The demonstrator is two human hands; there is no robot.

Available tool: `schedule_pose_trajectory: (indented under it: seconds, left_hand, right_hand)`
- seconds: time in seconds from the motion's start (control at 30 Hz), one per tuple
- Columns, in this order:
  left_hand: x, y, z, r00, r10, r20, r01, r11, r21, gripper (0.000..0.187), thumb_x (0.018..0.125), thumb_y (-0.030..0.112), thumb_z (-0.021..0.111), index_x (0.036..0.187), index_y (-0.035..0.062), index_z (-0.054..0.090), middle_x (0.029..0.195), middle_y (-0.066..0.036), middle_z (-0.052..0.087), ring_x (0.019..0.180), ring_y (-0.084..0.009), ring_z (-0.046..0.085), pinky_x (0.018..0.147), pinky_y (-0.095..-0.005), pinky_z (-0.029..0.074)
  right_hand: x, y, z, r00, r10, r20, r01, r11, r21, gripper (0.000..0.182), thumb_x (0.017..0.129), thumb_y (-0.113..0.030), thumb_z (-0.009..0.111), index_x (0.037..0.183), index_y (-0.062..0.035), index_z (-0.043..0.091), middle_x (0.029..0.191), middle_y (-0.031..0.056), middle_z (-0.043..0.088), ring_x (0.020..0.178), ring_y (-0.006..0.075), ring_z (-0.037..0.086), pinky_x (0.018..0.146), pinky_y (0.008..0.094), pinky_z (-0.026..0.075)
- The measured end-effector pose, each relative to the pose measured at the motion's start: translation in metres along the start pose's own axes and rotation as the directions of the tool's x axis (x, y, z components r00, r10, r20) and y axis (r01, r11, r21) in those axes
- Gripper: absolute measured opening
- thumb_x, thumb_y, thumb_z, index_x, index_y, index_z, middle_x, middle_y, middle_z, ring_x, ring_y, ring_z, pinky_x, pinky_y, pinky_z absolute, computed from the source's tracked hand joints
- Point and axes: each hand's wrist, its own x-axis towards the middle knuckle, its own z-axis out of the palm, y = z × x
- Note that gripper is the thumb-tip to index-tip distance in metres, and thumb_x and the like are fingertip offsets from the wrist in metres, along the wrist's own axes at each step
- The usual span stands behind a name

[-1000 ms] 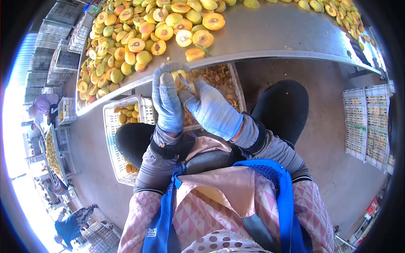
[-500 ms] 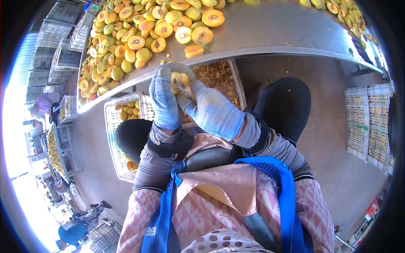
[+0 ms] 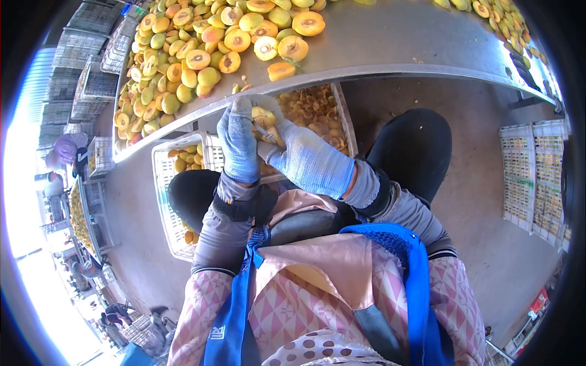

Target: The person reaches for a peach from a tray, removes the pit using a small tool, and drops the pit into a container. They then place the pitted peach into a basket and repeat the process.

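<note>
hands: both shifted slightly up toward table edge | fruit: turned between gloves since earlier

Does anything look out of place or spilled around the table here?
One halved fruit lies apart from the pile, right at the table edge. Small scraps are scattered nearby. Otherwise nothing stands out.

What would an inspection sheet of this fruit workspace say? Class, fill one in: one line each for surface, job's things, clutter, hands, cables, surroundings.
Surface: metal table, heaped with halved fruit.
Job's things: fruit in the left hand; small tool in the right hand; crate of pits and white crate beneath.
Clutter: scraps near the table edge.
Hands: both gloved, closed on fruit and tool.
Cables: nothing seen.
Surroundings: stacked crates at right, concrete floor, people at left.
</note>
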Motion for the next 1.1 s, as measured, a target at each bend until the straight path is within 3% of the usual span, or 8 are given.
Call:
schedule_pose_trajectory:
  seconds: [0.17, 0.33, 0.43, 0.6, 0.63, 0.7, 0.9, 1.1]
  left_hand:
    - [0.004, 0.0, 0.0, 0.995, -0.094, 0.023, 0.093, 0.995, 0.017, 0.028, 0.093, 0.027, 0.052, 0.101, 0.002, 0.062, 0.088, -0.011, 0.065, 0.079, -0.0215, 0.064, 0.072, -0.0307, 0.052]
    - [0.01, 0.025, 0.003, 0.822, -0.532, 0.206, 0.54, 0.611, -0.579, 0.037, 0.098, 0.034, 0.046, 0.096, 0.0007, 0.062, 0.09, -0.01, 0.065, 0.08, -0.0197, 0.063, 0.076, -0.03, 0.053]
    - [0.007, 0.014, 0.005, 0.819, -0.557, 0.138, 0.522, 0.624, -0.581, 0.05, 0.102, 0.043, 0.04, 0.095, -0.0003, 0.065, 0.085, -0.008, 0.067, 0.076, -0.0149, 0.063, 0.068, -0.0265, 0.051]
    - [0.002, 0.019, 0.01, 0.958, -0.275, -0.08, 0.237, 0.918, -0.316, 0.053, 0.103, 0.039, 0.037, 0.087, -0.0008, 0.068, 0.08, -0.009, 0.069, 0.07, -0.014, 0.063, 0.065, -0.0267, 0.05]
    - [0.003, 0.022, 0.009, 0.974, -0.209, -0.091, 0.181, 0.952, -0.247, 0.053, 0.103, 0.038, 0.036, 0.086, -0.001, 0.068, 0.079, -0.009, 0.069, 0.069, -0.014, 0.063, 0.065, -0.0268, 0.05]
    - [0.002, 0.022, 0.007, 0.976, -0.204, -0.074, 0.182, 0.956, -0.231, 0.049, 0.103, 0.036, 0.037, 0.089, -0.001, 0.067, 0.081, -0.009, 0.068, 0.071, -0.0144, 0.063, 0.067, -0.0273, 0.051]
    - [-0.001, 0.0, 0.004, 0.948, -0.318, -0.023, 0.303, 0.921, -0.244, 0.043, 0.101, 0.034, 0.041, 0.094, -0.0012, 0.064, 0.085, -0.008, 0.067, 0.074, -0.015, 0.062, 0.068, -0.0281, 0.05]
    - [0.002, 0.005, 0.006, 0.935, -0.355, 0.003, 0.337, 0.883, -0.327, 0.042, 0.099, 0.032, 0.042, 0.087, -0.0019, 0.065, 0.082, -0.008, 0.067, 0.073, -0.0144, 0.061, 0.067, -0.0266, 0.05]
  right_hand:
    - [-0.001, 0.001, -0.002, 0.999, 0.041, 0.022, -0.036, 0.977, -0.208, 0.04, 0.09, -0.023, 0.065, 0.116, 0.0052, 0.053, 0.08, 0.027, 0.064, 0.073, 0.0425, 0.065, 0.062, 0.0455, 0.052]
    - [-0.001, 0.004, -0.001, 0.999, 0.045, 0.03, -0.037, 0.971, -0.237, 0.04, 0.09, -0.023, 0.064, 0.116, 0.0051, 0.053, 0.08, 0.0265, 0.064, 0.072, 0.0422, 0.065, 0.061, 0.045, 0.053]
    - [-0.001, 0.0, 0.0, 0.999, 0.034, 0.022, -0.03, 0.988, -0.148, 0.039, 0.091, -0.022, 0.064, 0.117, 0.0051, 0.052, 0.083, 0.0261, 0.065, 0.074, 0.0416, 0.065, 0.063, 0.044, 0.053]
    - [0.0, 0.01, 0.0, 0.961, -0.248, 0.122, 0.269, 0.937, -0.221, 0.037, 0.09, -0.019, 0.064, 0.116, 0.0051, 0.053, 0.089, 0.0251, 0.066, 0.078, 0.0413, 0.066, 0.067, 0.0431, 0.053]
    - [0.0, 0.01, 0.0, 0.979, -0.181, 0.092, 0.191, 0.975, -0.116, 0.037, 0.09, -0.018, 0.064, 0.116, 0.0049, 0.053, 0.089, 0.0253, 0.066, 0.08, 0.0413, 0.066, 0.068, 0.0433, 0.053]
    - [0.0, 0.002, -0.001, 0.998, -0.035, 0.055, 0.029, 0.994, 0.104, 0.037, 0.089, -0.017, 0.065, 0.116, 0.0044, 0.053, 0.091, 0.0257, 0.065, 0.082, 0.0411, 0.066, 0.07, 0.0438, 0.053]
    - [-0.002, -0.008, -0.007, 0.988, 0.083, 0.133, -0.06, 0.984, -0.168, 0.04, 0.087, -0.016, 0.066, 0.119, 0.0026, 0.052, 0.095, 0.0264, 0.065, 0.088, 0.041, 0.065, 0.074, 0.0437, 0.053]
    - [-0.003, 0.01, 0.002, 0.992, -0.112, 0.064, 0.114, 0.993, -0.03, 0.044, 0.086, -0.014, 0.066, 0.122, 0.0042, 0.049, 0.09, 0.0267, 0.065, 0.081, 0.042, 0.065, 0.069, 0.0444, 0.053]
